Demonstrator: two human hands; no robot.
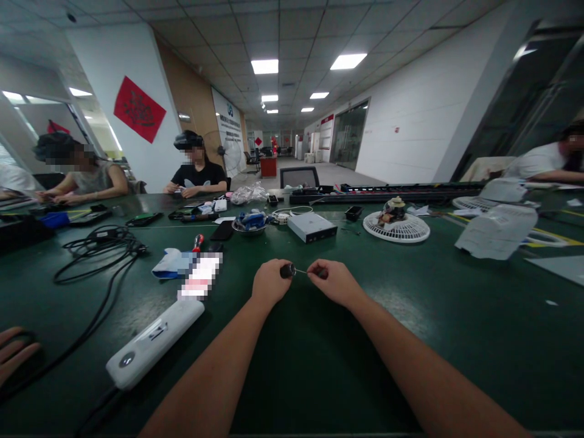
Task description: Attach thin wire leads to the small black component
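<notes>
My left hand (271,283) pinches the black handle of a small screwdriver-like tool (287,271) between finger and thumb. My right hand (331,283) holds the far end of its thin metal shaft, where a small dark piece shows at the fingertips. Both hands are raised a little above the dark green table mat (319,377), close together and in front of me. Nearest on the left lie a long white device (152,344) and a pixelated, blurred item (199,277).
A black cable (95,255), a blue-and-white cloth (171,264), a red-handled screwdriver (198,242), a white drive box (312,226), a round white fan grille (396,226) and papers (497,231) lie about the table. A co-worker's hand (13,353) rests at the lower left.
</notes>
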